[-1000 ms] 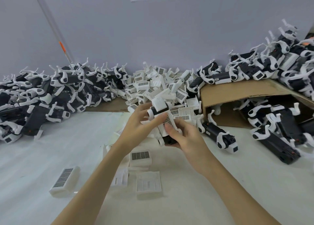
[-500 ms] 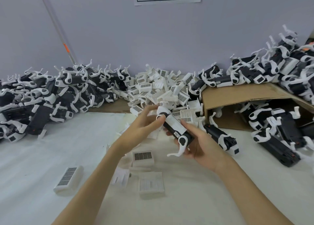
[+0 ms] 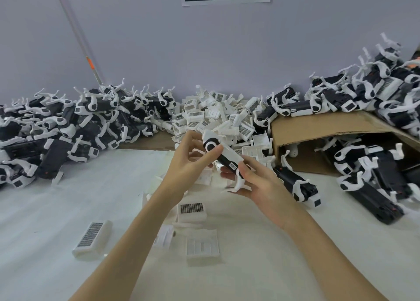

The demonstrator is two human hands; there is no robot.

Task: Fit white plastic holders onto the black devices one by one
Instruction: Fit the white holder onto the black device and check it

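Note:
Above the middle of the table I hold one black device (image 3: 225,158) with a white holder on it, tilted from upper left to lower right. My left hand (image 3: 191,166) pinches its upper end, thumb against the white ring. My right hand (image 3: 256,182) grips the lower end from beneath, thumb on top; a white hook sticks out below my fingers. A heap of loose white holders (image 3: 218,119) lies just behind, by the wall.
Piles of black devices with white holders fill the left (image 3: 68,130) and right (image 3: 375,96) sides. A brown cardboard box (image 3: 318,128) lies open on the right. Several loose white holders (image 3: 202,247) lie on the white table near me.
The device went from bunched upright in both hands to stretched out between them, holder on it. My hands have since risen slightly and my left thumb has moved onto the ring.

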